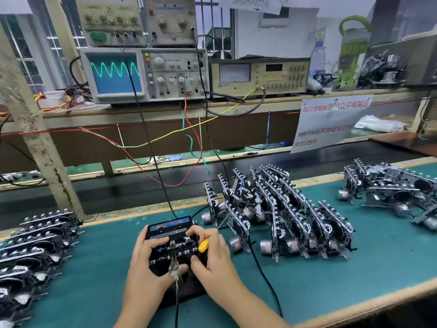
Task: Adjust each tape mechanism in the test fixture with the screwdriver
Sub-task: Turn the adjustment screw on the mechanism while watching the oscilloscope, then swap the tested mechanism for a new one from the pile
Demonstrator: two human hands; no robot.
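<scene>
Head view. A tape mechanism [173,242] is seated in the black test fixture [179,287] at the near middle of the green surface [354,280]. The mechanism is gripped at its left edge by the left hand [147,259], fingers curled over the top and thumb pressed at the front. The right hand [212,252] is closed on the mechanism's right side, and the screwdriver [203,244] is held in it as well, yellow handle tucked between the fingers, thin shaft pointing up and away to the right. The tip is clear of the mechanism.

A metal clip [173,268] with a cable is attached at the mechanism's front. A green wave is shown on the oscilloscope [115,73] on the shelf above.

More mechanisms are stacked at the left [35,245] and leaned in rows at the right [283,214].

Step judged: the mechanism is being seated or steadied; adjustment is not yet under way. The next move calls for the screwdriver to be turned tip-down onto the adjusting screw, with the wave watched.
</scene>
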